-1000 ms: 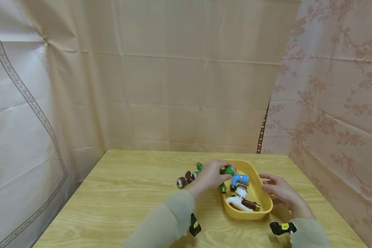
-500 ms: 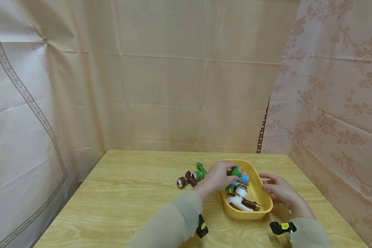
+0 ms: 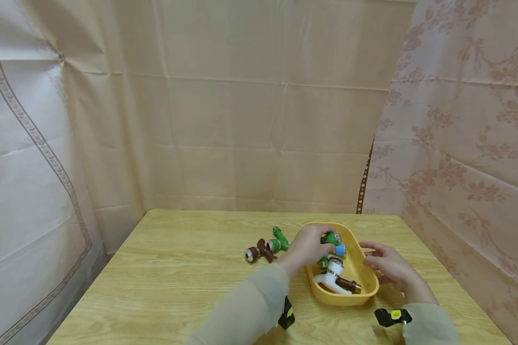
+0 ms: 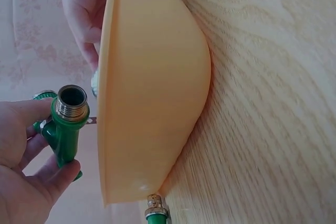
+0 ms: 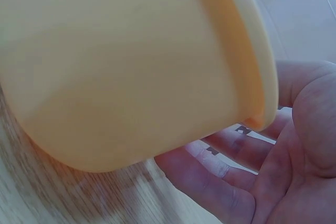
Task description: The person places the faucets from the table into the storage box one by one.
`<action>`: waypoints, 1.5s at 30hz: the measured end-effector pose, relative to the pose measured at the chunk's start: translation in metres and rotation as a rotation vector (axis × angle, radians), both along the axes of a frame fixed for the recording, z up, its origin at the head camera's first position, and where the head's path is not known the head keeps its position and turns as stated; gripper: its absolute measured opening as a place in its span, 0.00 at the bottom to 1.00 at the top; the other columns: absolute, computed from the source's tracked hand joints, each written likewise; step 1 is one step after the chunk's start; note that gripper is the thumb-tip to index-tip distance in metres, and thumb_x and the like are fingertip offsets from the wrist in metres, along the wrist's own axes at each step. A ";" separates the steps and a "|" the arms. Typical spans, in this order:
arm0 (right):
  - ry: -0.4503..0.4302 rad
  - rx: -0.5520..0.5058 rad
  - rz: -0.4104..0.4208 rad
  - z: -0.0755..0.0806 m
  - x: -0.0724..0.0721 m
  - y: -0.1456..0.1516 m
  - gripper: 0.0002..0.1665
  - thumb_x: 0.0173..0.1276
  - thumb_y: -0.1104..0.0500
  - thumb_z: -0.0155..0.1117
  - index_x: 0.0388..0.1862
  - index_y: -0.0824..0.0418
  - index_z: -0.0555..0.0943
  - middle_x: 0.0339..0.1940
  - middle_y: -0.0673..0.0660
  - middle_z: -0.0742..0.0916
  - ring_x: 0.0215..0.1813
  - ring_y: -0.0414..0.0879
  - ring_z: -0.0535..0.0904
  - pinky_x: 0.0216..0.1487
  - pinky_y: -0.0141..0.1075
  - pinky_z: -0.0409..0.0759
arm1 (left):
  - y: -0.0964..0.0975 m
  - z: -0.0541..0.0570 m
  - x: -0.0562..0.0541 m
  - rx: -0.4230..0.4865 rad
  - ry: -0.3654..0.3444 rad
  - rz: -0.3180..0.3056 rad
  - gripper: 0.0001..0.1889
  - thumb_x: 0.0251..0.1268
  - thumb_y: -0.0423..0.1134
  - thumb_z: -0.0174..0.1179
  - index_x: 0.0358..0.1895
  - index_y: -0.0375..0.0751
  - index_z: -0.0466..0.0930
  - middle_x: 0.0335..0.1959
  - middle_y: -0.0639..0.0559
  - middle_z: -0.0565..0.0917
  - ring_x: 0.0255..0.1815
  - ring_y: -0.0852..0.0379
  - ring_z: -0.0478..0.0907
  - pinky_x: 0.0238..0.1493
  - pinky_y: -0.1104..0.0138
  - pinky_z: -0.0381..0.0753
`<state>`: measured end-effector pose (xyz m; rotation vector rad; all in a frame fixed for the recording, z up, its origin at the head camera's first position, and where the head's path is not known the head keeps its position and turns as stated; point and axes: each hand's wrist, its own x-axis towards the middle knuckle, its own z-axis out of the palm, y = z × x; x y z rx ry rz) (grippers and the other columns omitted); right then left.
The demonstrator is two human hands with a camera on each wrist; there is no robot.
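Observation:
My left hand (image 3: 307, 243) holds a green tap (image 4: 65, 129) over the left part of a yellow plastic basin (image 3: 343, 300). The tap's threaded metal end faces the left wrist camera, with fingers and thumb around its body. Inside the basin are a white tap (image 3: 334, 275), a blue tap (image 3: 340, 250), partly covered by the left hand, and a brown piece (image 3: 348, 285) with a brass end. At the basin's right side is my right hand (image 3: 390, 263), fingers loosely bent beside the rim and wall; firm contact cannot be made out.
On the wooden table (image 3: 177, 268), left of the basin, lie a brown tap (image 3: 263, 250) and another green tap (image 3: 279, 241). A beige cloth (image 3: 259, 120) hangs behind the table, and a flowered cloth (image 3: 466, 143) hangs on the right.
My left hand has carried the green tap rightward, from the basin's left rim to over its inside. More of the taps on the table shows. The right hand stays put.

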<state>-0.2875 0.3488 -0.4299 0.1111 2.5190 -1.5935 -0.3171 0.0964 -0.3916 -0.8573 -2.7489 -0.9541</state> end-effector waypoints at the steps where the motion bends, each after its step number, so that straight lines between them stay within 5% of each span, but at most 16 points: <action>1: 0.000 -0.001 -0.001 0.000 0.000 0.000 0.39 0.71 0.64 0.59 0.79 0.65 0.60 0.65 0.74 0.74 0.51 0.58 0.79 0.41 0.53 0.87 | 0.001 0.000 -0.001 0.004 -0.006 0.003 0.22 0.68 0.47 0.69 0.65 0.59 0.81 0.63 0.63 0.80 0.65 0.61 0.75 0.62 0.65 0.76; 14: -0.008 0.008 -0.006 -0.001 0.000 0.000 0.39 0.70 0.63 0.59 0.79 0.63 0.60 0.68 0.74 0.72 0.54 0.60 0.79 0.42 0.53 0.87 | 0.002 -0.002 -0.014 0.048 -0.049 0.012 0.23 0.69 0.47 0.68 0.67 0.57 0.80 0.66 0.60 0.78 0.67 0.59 0.73 0.64 0.63 0.75; 33: -0.009 0.012 -0.006 -0.001 0.000 0.000 0.39 0.71 0.63 0.59 0.79 0.63 0.61 0.69 0.75 0.71 0.55 0.61 0.79 0.43 0.53 0.87 | -0.003 -0.011 -0.017 0.065 -0.102 0.021 0.20 0.69 0.42 0.69 0.62 0.54 0.83 0.58 0.59 0.82 0.62 0.58 0.77 0.54 0.68 0.79; 45: 0.003 0.000 0.002 -0.001 0.001 0.001 0.38 0.71 0.63 0.59 0.79 0.64 0.61 0.68 0.75 0.72 0.54 0.59 0.80 0.42 0.52 0.87 | -0.007 -0.009 -0.016 0.080 -0.099 0.046 0.17 0.70 0.41 0.67 0.60 0.50 0.84 0.58 0.60 0.83 0.63 0.58 0.77 0.61 0.65 0.77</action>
